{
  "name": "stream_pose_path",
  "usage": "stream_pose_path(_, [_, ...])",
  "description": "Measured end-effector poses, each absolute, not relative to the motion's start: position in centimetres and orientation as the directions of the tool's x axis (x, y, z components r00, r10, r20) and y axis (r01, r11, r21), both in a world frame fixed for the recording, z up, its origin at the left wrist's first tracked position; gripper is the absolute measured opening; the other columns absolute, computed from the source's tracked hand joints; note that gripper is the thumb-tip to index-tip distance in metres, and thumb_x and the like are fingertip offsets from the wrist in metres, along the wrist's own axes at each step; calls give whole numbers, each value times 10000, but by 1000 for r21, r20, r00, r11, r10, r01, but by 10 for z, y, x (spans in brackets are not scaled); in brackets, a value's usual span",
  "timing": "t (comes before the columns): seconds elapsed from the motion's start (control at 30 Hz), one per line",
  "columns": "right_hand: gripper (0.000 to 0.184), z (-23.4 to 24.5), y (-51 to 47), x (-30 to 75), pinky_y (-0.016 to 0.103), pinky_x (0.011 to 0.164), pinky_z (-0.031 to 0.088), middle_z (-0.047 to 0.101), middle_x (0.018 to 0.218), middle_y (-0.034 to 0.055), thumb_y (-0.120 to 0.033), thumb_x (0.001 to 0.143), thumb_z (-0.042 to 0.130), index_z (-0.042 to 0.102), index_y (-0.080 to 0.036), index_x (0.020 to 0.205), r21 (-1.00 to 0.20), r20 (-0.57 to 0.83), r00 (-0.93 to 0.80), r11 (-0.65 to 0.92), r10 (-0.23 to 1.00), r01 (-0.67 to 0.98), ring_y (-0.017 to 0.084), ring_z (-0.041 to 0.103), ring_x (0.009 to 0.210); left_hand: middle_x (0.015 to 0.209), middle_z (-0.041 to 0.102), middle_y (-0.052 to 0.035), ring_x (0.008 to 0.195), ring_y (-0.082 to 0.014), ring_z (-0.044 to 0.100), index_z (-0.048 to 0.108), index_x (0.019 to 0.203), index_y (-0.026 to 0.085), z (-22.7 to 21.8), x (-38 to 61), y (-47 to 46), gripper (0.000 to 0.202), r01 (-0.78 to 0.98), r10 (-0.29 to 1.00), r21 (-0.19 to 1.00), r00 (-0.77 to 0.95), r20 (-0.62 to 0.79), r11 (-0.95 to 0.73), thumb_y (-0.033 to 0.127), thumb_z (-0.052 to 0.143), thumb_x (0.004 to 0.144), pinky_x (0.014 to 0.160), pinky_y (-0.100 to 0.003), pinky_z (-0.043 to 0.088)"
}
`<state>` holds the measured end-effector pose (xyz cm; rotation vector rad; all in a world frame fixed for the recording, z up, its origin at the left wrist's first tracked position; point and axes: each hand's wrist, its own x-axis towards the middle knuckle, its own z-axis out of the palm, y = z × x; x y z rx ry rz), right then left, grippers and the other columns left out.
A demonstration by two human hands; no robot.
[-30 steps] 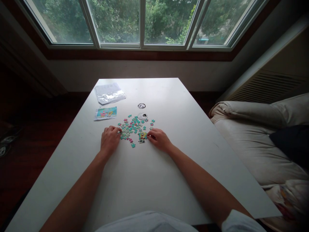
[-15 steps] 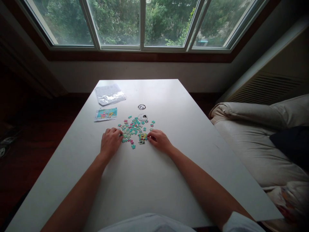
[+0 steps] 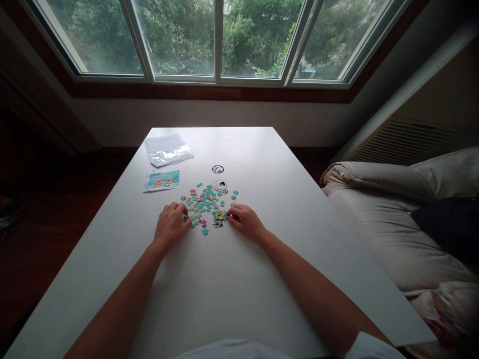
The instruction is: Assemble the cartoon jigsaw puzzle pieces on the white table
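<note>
Several small teal and pink puzzle pieces [image 3: 205, 198] lie scattered on the white table [image 3: 232, 279]. A small joined yellow cluster [image 3: 219, 217] sits at the pile's near edge. My left hand [image 3: 170, 226] rests at the pile's left side, fingers curled, fingertips pinching at a piece I cannot make out. My right hand [image 3: 245, 220] is curled too, its fingertips touching the right edge of the yellow cluster.
A picture card [image 3: 162, 180] and a clear plastic bag [image 3: 168, 149] lie at the left rear of the table. Two round metal lids [image 3: 219, 185] sit behind the pieces. A light sofa [image 3: 396, 224] stands to the right. Windows run along the far wall.
My left hand has shifted slightly nearer along the pile's left side. The right hand stays at the yellow cluster. The camera has tipped a little, so everything sits lower in view.
</note>
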<state>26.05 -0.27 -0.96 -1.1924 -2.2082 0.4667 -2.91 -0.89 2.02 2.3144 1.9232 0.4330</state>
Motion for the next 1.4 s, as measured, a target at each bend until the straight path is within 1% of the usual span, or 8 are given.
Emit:
stream_pose_path(0.17, [87,-9,-4,260,275,759,383,595,756,0,-209,909,605,682,-213,870,-565,329,-422,534,845,629,146,520,742,899,687,-35,904,-242,593,604,863,242,18,-24,-11,41,914,960,330,166,224,-235,222,571,850,821,-362,445])
stream_pose_path(0.33, [109,-9,-4,259,265,697,392,611,752,0,-232,915,585,684,-208,876,-646,347,-336,483,876,591,134,511,687,910,711,1,759,-174,646,619,979,252,13,-1,-21,104,805,960,548,92,264,-228,269,543,910,754,-313,481])
stream_pose_path(0.43, [141,-9,-3,258,264,673,401,618,754,1,-269,926,566,684,-204,883,-713,371,-211,423,904,560,132,515,674,932,727,2,809,-161,680,634,1004,253,8,21,-28,128,665,947,682,135,290,-304,267,535,925,797,-293,515])
stream_pose_path(0.5, [165,-9,-3,257,262,652,402,612,732,-3,-296,930,561,685,-200,880,-754,371,-132,381,919,534,132,514,660,1002,737,-13,877,-163,692,644,1051,254,3,31,-31,165,583,930,726,193,314,-366,264,529,934,844,-294,527])
stream_pose_path(0.67, [181,-6,-8,249,257,617,403,607,696,-12,-330,924,573,687,-202,865,-806,342,-119,356,932,473,126,511,631,952,735,-3,829,-158,709,617,1052,254,-2,39,-33,157,442,965,857,104,242,-263,307,605,904,798,-281,553])
stream_pose_path(0.9, [170,-1,-14,237,261,657,443,662,813,22,-351,911,621,706,-206,881,-829,318,-321,425,892,362,132,561,702,805,698,29,706,-132,629,588,906,244,5,37,-34,122,548,964,793,144,222,-265,365,599,905,692,-250,489])
stream_pose_path(1.17, [203,-1,-11,239,256,630,425,667,787,13,-397,879,670,704,-197,880,-885,229,-300,326,926,333,126,535,678,895,738,6,796,-152,685,608,935,243,2,36,-34,71,517,948,797,230,221,-311,299,567,924,728,-256,500])
stream_pose_path(1.4, [220,-1,-10,241,247,610,405,677,781,6,-414,872,678,706,-195,872,-903,186,-330,293,926,313,115,516,653,887,726,23,796,-155,670,571,934,252,2,36,-36,58,582,940,742,271,207,-331,308,576,923,740,-272,495])
